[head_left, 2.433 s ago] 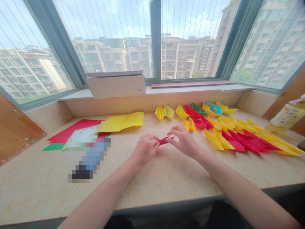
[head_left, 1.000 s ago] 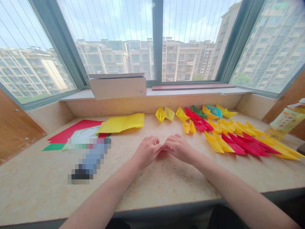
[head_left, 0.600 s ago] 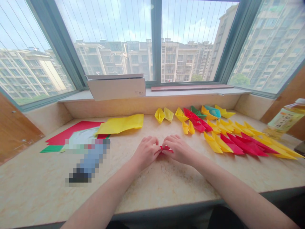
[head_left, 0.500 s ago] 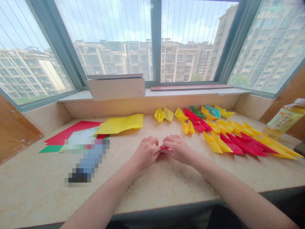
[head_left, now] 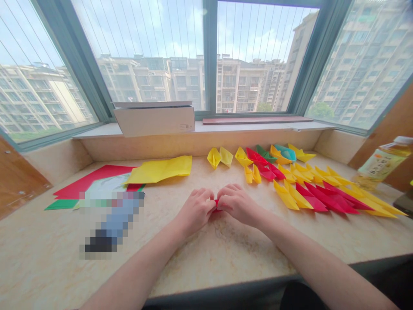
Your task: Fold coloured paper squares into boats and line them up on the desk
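pale marbled stone makes up the counter, set below wide windows that look out on apartment blocks. near its middle the left hand and the right hand meet over a small piece of red paper, the fingers of each curled in and pinching it from either side; most of it is hidden by them. off to the left lie a folded yellow sheet, flat red sheets and a blurred-out object. to the right, folded paper boats in yellow, red, green and blue sit close together, the red boats nearest the front among yellow ones, with a bottle of yellowish liquid tilted beyond them. a white box rests on the sill.
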{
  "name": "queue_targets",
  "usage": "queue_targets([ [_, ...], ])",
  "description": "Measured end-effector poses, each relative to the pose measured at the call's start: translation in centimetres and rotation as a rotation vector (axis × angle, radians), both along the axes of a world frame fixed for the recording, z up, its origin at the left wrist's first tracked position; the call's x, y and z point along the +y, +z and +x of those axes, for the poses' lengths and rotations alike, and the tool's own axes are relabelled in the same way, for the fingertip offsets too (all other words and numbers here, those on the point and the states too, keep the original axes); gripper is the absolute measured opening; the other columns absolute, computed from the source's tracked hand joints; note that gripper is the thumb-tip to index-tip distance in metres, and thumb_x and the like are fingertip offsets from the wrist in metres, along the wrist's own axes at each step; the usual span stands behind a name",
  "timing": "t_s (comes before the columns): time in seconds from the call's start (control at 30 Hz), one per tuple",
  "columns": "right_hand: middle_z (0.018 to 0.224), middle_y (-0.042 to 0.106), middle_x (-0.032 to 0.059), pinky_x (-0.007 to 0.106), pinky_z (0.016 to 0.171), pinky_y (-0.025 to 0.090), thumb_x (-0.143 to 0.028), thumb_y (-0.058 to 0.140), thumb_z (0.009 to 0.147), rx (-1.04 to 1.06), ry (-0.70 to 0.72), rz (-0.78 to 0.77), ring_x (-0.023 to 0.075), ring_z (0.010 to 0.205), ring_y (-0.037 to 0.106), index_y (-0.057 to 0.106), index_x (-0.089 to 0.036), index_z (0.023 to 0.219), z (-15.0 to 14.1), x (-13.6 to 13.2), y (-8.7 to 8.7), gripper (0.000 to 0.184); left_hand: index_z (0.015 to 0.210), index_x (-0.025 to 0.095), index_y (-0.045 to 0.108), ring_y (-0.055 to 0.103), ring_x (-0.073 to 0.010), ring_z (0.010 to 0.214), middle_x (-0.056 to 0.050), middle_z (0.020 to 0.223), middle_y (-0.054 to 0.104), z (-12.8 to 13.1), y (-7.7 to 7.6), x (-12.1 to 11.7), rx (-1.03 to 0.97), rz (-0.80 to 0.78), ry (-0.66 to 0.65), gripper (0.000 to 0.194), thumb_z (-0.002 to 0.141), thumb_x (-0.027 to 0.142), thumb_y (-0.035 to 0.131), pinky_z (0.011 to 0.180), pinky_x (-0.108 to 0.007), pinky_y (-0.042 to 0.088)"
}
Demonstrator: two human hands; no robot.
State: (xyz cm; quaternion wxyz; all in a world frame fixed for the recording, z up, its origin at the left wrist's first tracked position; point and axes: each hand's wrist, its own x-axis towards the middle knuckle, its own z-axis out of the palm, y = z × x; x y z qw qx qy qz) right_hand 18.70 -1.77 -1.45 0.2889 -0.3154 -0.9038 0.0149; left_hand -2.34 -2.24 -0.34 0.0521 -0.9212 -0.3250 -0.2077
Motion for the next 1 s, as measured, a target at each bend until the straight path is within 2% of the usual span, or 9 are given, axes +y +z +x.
queue_targets([
  [0.2, 0.096, 0.067, 0.0032, 0.034, 0.088, 0.039, -0.02, 0.065, 0.094, -0.026, -0.096, 0.036, 0.0189, 0.092, 0.057, 0.069, -0.021, 0.082, -0.1, 0.2, -0.1, 0.013, 0.08, 0.02, 0.071, 0.056, -0.0209, 0.091, -0.006, 0.094, 0.066, -0.3, 0.0, 0.4, -0.009, 0.042, 0.052, 0.018, 0.094, 0.022, 0.06, 0.083, -0.035, 0.043],
  [0.4, 0.094, 0.066, 0.0032, 0.033, 0.082, 0.038, -0.014, 0.063, 0.094, -0.175, -0.132, 0.139, 0.0187, 0.088, 0.055, 0.064, -0.019, 0.08, -0.3, 0.1, 0.3, 0.015, 0.083, 0.02, 0.071, 0.056, -0.0204, 0.088, -0.005, 0.093, 0.065, -0.3, 0.1, 0.6, -0.022, 0.05, 0.064, 0.017, 0.094, 0.024, 0.06, 0.082, -0.035, 0.043],
  [0.57, 0.094, 0.065, 0.0053, 0.035, 0.082, 0.039, -0.022, 0.058, 0.099, -0.257, -0.186, 0.172, 0.0203, 0.089, 0.056, 0.064, -0.018, 0.087, -0.6, 0.4, 0.0, 0.014, 0.086, 0.02, 0.071, 0.057, -0.0201, 0.086, -0.006, 0.095, 0.065, -0.6, -0.1, 1.0, -0.013, 0.065, 0.085, 0.016, 0.094, 0.022, 0.058, 0.081, -0.035, 0.044],
  [0.7, 0.095, 0.066, 0.0059, 0.035, 0.084, 0.04, -0.03, 0.06, 0.099, -0.217, -0.209, 0.148, 0.0211, 0.091, 0.057, 0.066, -0.019, 0.088, -0.6, 0.7, -0.1, 0.017, 0.088, 0.022, 0.073, 0.06, -0.0213, 0.088, -0.006, 0.095, 0.066, -1.0, -0.3, 1.5, -0.022, 0.03, 0.108, 0.014, 0.091, 0.021, 0.06, 0.081, -0.035, 0.045],
  [0.87, 0.107, 0.067, 0.0061, 0.036, 0.09, 0.042, -0.03, 0.07, 0.092, -0.162, -0.226, 0.11, 0.0215, 0.099, 0.058, 0.069, -0.019, 0.09, -0.3, 0.8, 0.4, 0.011, 0.085, 0.023, 0.074, 0.062, -0.0218, 0.085, -0.005, 0.093, 0.067, -2.0, -0.2, 2.3, -0.058, 0.022, 0.138, 0.014, 0.088, 0.029, 0.061, 0.078, -0.035, 0.047],
  [1.0, 0.109, 0.068, 0.0056, 0.036, 0.09, 0.043, -0.03, 0.072, 0.089, -0.148, -0.207, 0.083, 0.0217, 0.099, 0.059, 0.071, -0.018, 0.086, 0.0, 1.1, 0.3, 0.012, 0.082, 0.023, 0.074, 0.064, -0.0234, 0.087, -0.006, 0.095, 0.068, -2.7, 0.1, 2.9, -0.046, 0.017, 0.133, 0.013, 0.086, 0.027, 0.062, 0.08, -0.036, 0.047],
])
